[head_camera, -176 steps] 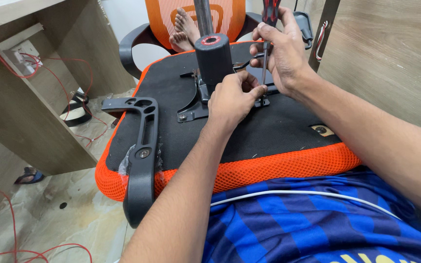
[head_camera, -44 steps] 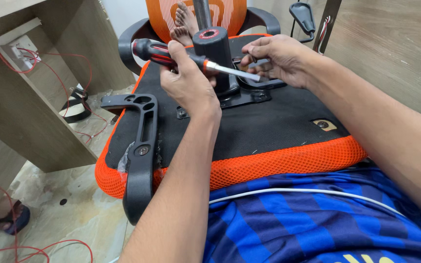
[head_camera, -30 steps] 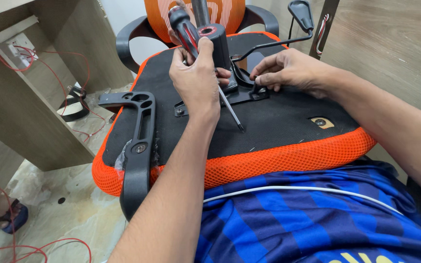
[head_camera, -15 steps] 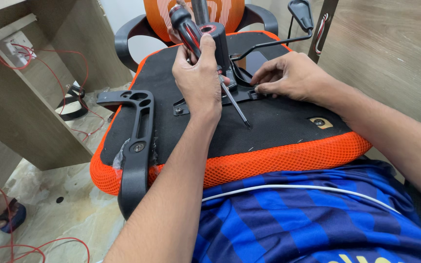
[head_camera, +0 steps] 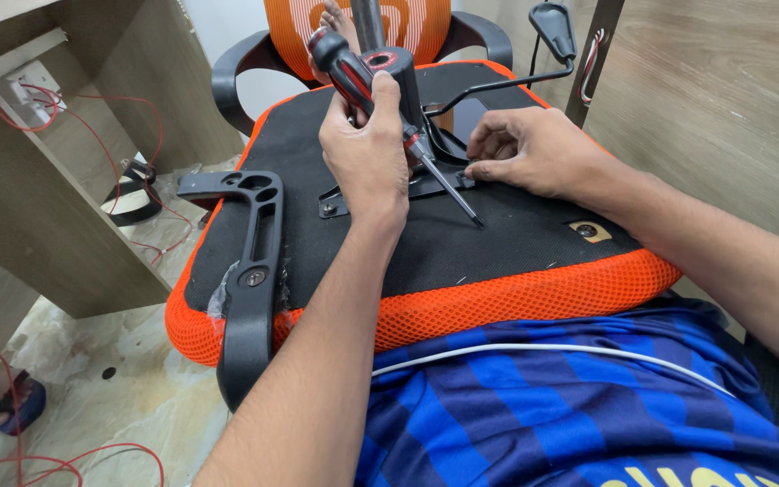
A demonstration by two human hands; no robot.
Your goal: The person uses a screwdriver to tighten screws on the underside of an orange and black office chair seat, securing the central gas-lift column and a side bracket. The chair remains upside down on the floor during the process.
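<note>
Left hand (head_camera: pixel 367 153) clenched round screwdriver (head_camera: pixel 389 117), shaft slanting down past the fingers, tip free over the upturned chair seat (head_camera: pixel 462 261). Right hand (head_camera: pixel 534 153) fingers press the metal bracket (head_camera: pixel 426 185), gripping nothing. Risk: the tip sits near the right fingertips; a slip could jab them or tear the fabric.
</note>
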